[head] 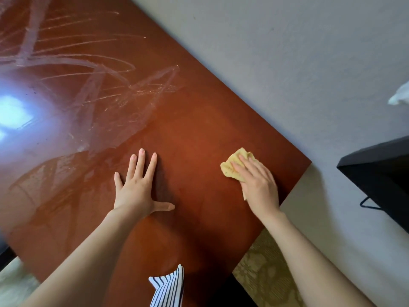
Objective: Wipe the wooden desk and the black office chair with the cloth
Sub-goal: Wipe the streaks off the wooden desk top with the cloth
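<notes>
My left hand (pixel 137 187) lay spread on the tabletop (pixel 199 120); at its 3 o'clock my right hand (pixel 259 185) pressed the cloth (pixel 230 166), fingers (pixel 247 162) straight.

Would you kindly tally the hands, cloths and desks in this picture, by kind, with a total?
hands: 2, left hand and right hand
cloth: 1
desk: 1
Total: 4

Left grip (pixel 136 187) splayed flat; right grip (pixel 257 185) palm-down
</notes>
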